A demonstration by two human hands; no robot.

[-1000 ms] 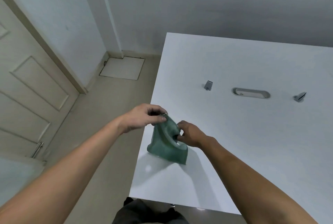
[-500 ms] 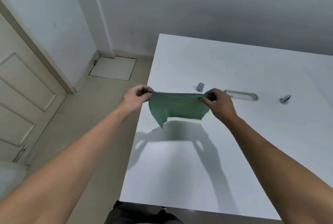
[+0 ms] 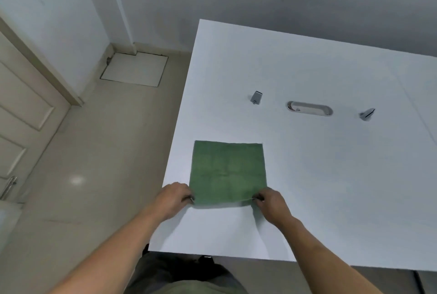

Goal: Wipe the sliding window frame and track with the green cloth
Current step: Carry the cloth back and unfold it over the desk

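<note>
The green cloth point(image 3: 228, 173) lies spread flat as a square on the white table point(image 3: 331, 175), near its left front corner. My left hand point(image 3: 173, 198) pinches the cloth's near left corner. My right hand point(image 3: 272, 201) pinches the near right corner. Both near corners are slightly lifted off the surface. No window frame or track is in view.
On the table farther back are a small grey clip point(image 3: 256, 97), an oval cable grommet point(image 3: 309, 109) and another grey clip point(image 3: 367, 114). A panelled door point(image 3: 21, 116) with a metal handle stands at the left. Tiled floor point(image 3: 94, 151) lies beside the table.
The cloth went from bunched in both hands, to stretched in the air between them, to laid flat on the table. Both hands moved down and toward me.
</note>
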